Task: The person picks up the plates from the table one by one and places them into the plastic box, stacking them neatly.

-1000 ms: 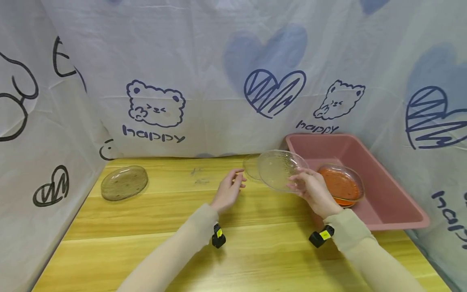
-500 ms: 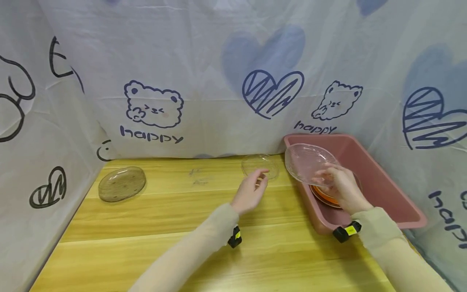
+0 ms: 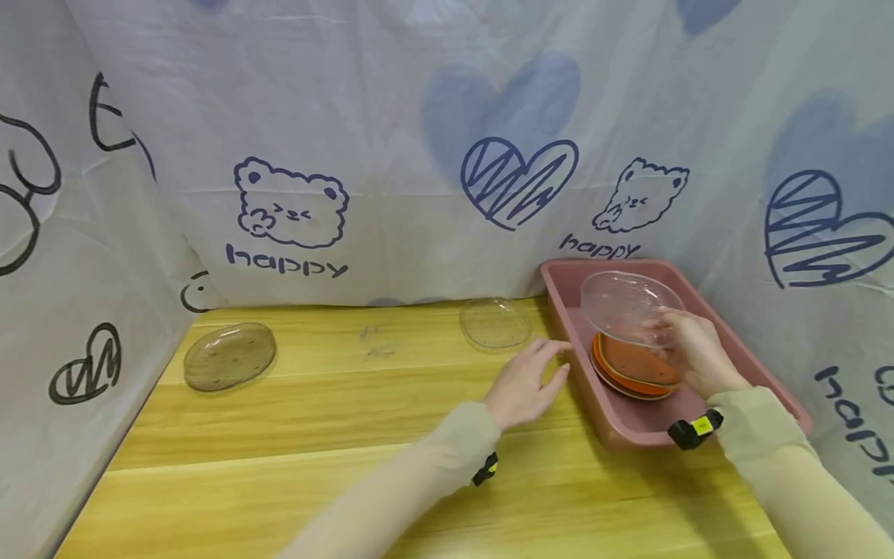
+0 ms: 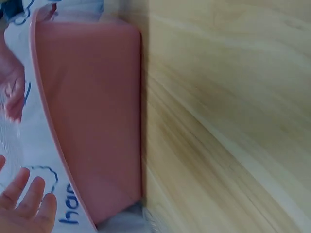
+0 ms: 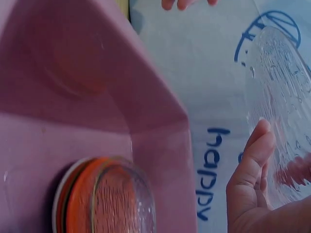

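Note:
My right hand (image 3: 701, 353) pinches a clear textured glass plate (image 3: 625, 303) by its near edge, above the pink basin (image 3: 608, 425). In the right wrist view the thumb lies on one face of the glass plate (image 5: 279, 92), with fingertips seen through it. Below, inside the basin, sits a stack of plates (image 3: 632, 373) with orange ones and a clear one on top. My left hand (image 3: 527, 384) is held with fingers extended beside the basin's left wall, holding nothing. In the left wrist view its spread fingers (image 4: 30, 196) show next to the basin wall (image 4: 92, 116).
Another clear plate (image 3: 494, 323) lies on the wooden table (image 3: 314, 435) near the back, left of the basin. A brownish transparent oval plate (image 3: 230, 357) lies at the far left. A white printed cloth (image 3: 412, 233) hangs behind and at both sides.
My right hand has carried the clear plate rightward from the table to over the basin. The left hand has moved right too, away from the other clear plate, toward the basin's wall.

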`<move>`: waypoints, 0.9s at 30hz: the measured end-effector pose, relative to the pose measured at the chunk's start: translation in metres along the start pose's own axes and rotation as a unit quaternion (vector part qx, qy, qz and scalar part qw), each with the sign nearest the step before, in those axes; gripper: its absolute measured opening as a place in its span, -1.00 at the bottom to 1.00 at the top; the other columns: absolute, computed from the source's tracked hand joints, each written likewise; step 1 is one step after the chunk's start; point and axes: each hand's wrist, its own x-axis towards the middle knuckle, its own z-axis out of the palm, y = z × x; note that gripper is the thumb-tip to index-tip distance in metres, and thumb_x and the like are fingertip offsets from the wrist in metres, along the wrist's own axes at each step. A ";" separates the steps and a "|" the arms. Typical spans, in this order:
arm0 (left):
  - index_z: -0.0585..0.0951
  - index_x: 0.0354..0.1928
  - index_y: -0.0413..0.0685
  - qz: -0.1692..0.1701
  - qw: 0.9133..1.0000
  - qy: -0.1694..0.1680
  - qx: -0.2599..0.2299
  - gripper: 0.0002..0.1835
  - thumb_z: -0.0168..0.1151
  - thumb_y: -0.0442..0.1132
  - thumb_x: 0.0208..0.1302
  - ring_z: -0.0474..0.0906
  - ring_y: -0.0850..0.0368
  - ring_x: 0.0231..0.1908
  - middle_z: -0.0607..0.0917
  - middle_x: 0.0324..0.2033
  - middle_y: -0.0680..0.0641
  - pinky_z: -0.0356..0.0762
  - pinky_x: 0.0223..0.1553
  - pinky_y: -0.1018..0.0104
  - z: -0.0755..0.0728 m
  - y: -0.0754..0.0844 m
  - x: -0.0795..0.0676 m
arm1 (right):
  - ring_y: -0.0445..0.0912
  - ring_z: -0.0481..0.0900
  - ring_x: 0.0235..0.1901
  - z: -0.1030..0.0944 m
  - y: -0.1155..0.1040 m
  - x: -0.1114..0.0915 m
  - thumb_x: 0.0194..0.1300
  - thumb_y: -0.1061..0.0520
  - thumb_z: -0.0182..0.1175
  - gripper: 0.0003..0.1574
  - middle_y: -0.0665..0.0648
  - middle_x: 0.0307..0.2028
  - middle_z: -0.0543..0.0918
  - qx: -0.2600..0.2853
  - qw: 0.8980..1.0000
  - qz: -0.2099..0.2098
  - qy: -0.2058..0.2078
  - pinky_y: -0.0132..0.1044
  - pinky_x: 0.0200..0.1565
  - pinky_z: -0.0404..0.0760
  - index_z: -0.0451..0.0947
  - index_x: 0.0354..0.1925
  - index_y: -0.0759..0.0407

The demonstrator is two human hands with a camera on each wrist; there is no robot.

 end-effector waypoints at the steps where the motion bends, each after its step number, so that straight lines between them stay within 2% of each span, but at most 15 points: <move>1: 0.45 0.39 0.08 0.009 1.000 -0.005 0.012 -0.57 -0.04 -0.08 0.57 0.55 0.10 0.24 0.55 0.27 0.00 0.50 0.35 0.24 0.002 0.002 0.001 | -0.27 0.56 -0.48 -0.002 -0.001 0.001 0.51 0.14 -0.07 -0.51 -0.22 -0.45 0.67 -0.003 1.000 0.002 0.006 -0.44 -0.42 0.59 0.23 0.35 0.00; 6: 0.49 0.35 0.16 0.064 0.995 -0.023 0.072 -0.59 0.03 -0.01 0.55 0.55 0.18 0.22 0.55 0.24 0.06 0.51 0.31 0.35 0.015 0.011 0.007 | -0.25 0.53 -0.47 -0.010 -0.003 0.008 0.48 0.15 -0.04 -0.77 -0.21 -0.48 0.64 0.007 0.999 0.010 0.039 -0.43 -0.42 0.61 0.37 0.04 -0.09; 10: 0.53 0.32 0.16 0.098 0.989 -0.034 0.107 -0.58 0.05 0.05 0.54 0.49 0.21 0.28 0.55 0.26 0.08 0.42 0.37 0.41 0.024 0.018 0.011 | -0.26 0.51 -0.45 -0.018 -0.002 0.012 0.47 0.18 -0.05 -0.82 -0.19 -0.49 0.63 0.023 0.999 0.005 0.041 -0.44 -0.39 0.61 0.37 -0.01 -0.03; 11: 0.53 0.31 0.16 0.100 0.987 -0.039 0.115 -0.58 0.04 0.07 0.54 0.48 0.22 0.30 0.55 0.27 0.08 0.40 0.39 0.41 0.026 0.019 0.011 | -0.27 0.50 -0.44 -0.020 -0.001 0.013 0.47 0.17 -0.06 -0.82 -0.20 -0.49 0.62 0.013 0.999 0.003 0.041 -0.44 -0.38 0.60 0.37 -0.01 0.00; 12: 0.54 0.30 0.17 0.103 0.986 -0.043 0.123 -0.58 0.04 0.09 0.53 0.46 0.22 0.31 0.55 0.28 0.08 0.39 0.40 0.42 0.028 0.020 0.011 | -0.28 0.50 -0.43 -0.022 -0.001 0.015 0.47 0.17 -0.07 -0.78 -0.21 -0.48 0.61 -0.003 0.999 0.001 0.042 -0.45 -0.36 0.60 0.37 0.04 0.02; 14: 0.56 0.28 0.18 0.101 0.984 -0.054 0.134 -0.57 0.05 0.12 0.52 0.44 0.22 0.34 0.54 0.30 0.08 0.38 0.41 0.42 0.031 0.021 0.012 | -0.31 0.50 -0.43 -0.026 -0.001 0.019 0.47 0.16 -0.11 -0.57 -0.25 -0.49 0.59 -0.052 0.998 -0.011 0.038 -0.48 -0.34 0.60 0.34 0.26 0.11; 17: 0.56 0.28 0.21 0.092 0.982 -0.072 0.146 -0.54 0.03 0.19 0.50 0.42 0.21 0.37 0.52 0.33 0.08 0.37 0.42 0.39 0.037 0.020 0.012 | -0.39 0.52 -0.44 -0.030 0.000 0.025 0.49 0.16 -0.19 -0.29 -0.34 -0.50 0.57 -0.129 0.990 -0.044 0.033 -0.52 -0.33 0.62 0.04 0.48 0.46; 19: 0.58 0.27 0.21 0.087 0.981 -0.084 0.150 -0.54 0.03 0.21 0.50 0.41 0.20 0.38 0.51 0.33 0.08 0.36 0.44 0.38 0.039 0.019 0.012 | -0.42 0.54 -0.45 -0.033 0.002 0.028 0.49 0.16 -0.24 -0.20 -0.34 -0.51 0.57 -0.161 0.984 -0.067 0.028 -0.52 -0.34 0.64 -0.14 0.49 0.60; 22: 0.60 0.24 0.23 0.077 0.979 -0.098 0.162 -0.53 0.01 0.24 0.49 0.39 0.19 0.40 0.51 0.34 0.09 0.33 0.47 0.35 0.042 0.019 0.011 | -0.42 0.53 -0.45 -0.038 0.004 0.031 0.50 0.13 -0.26 -0.22 -0.27 -0.46 0.54 -0.209 0.974 -0.081 0.031 -0.50 -0.34 0.65 -0.08 0.44 0.68; 27: 0.62 0.21 0.28 0.067 0.976 -0.106 0.177 -0.52 -0.01 0.30 0.47 0.39 0.21 0.40 0.51 0.34 0.14 0.33 0.47 0.31 0.044 0.020 0.010 | -0.42 0.51 -0.43 -0.049 0.009 0.037 0.50 0.10 -0.26 -0.21 -0.17 -0.37 0.50 -0.273 0.959 -0.072 0.039 -0.47 -0.31 0.66 -0.02 0.42 0.70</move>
